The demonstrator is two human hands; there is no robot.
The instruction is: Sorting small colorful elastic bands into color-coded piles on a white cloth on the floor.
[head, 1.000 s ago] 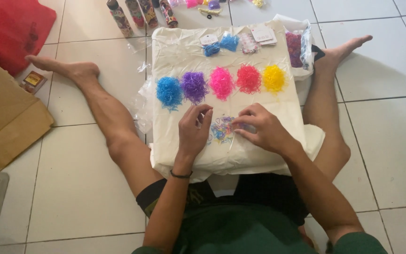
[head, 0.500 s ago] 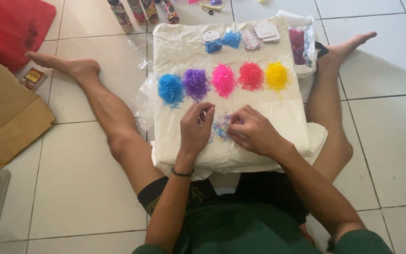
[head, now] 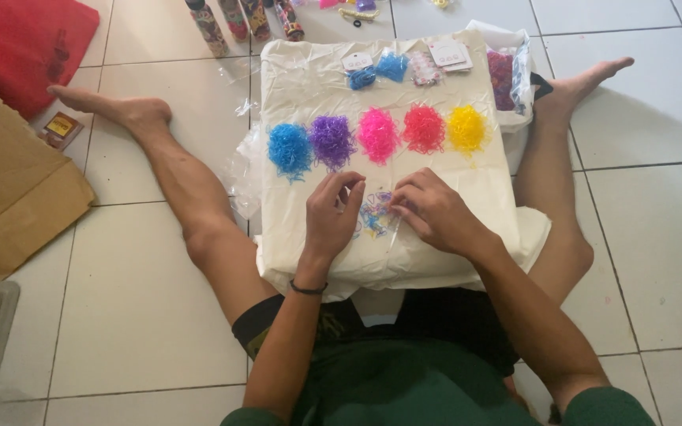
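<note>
While my left hand (head: 331, 211) and right hand (head: 429, 211) pinch, fingers curled, at the mixed rubber-band heap (head: 374, 214) on the cream cloth (head: 309, 79), I'd lift one band at a time, matching the colour piles (head: 378, 134).

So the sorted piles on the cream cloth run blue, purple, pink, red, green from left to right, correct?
Not quite. The head view shows the last pile is yellow, not green. The row on the cream cloth runs blue, purple, pink, red, yellow.
</note>
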